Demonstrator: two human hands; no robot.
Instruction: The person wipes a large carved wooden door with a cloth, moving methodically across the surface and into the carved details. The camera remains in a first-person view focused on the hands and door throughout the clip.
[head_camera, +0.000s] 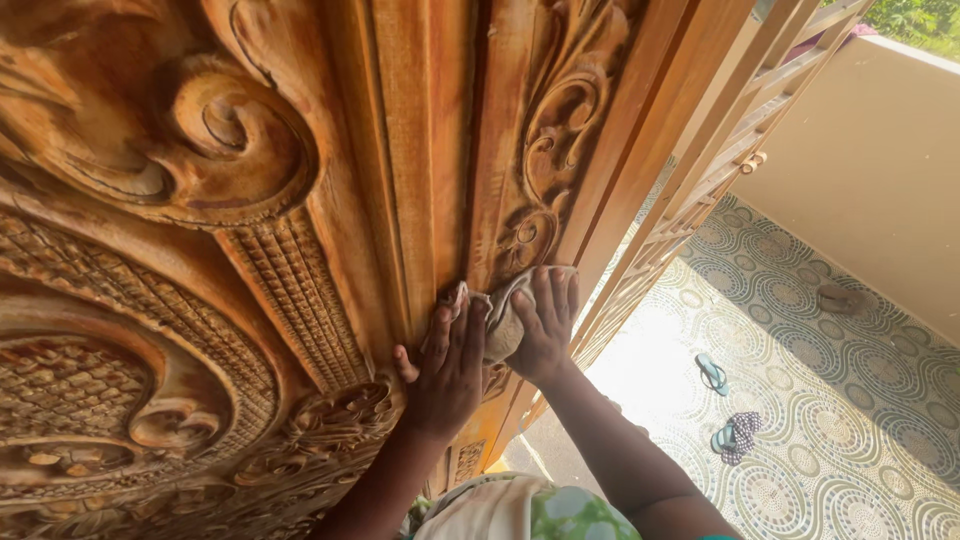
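- The door before me is honey-brown wood, carved with scrolls, ribbing and basket-weave.
- The cloth under my hands is pale beige.
- The floor shows grey-green swirls on cream.
- The sandals are teal.

1. Both arms are bare from wrist to well above the elbow; no sleeves show on either one.
2. The left hand and the right hand carry no gloves, rings or watch (as far as the view shows).
3. At the bottom edge, the garment is cream-white cloth with green patches.
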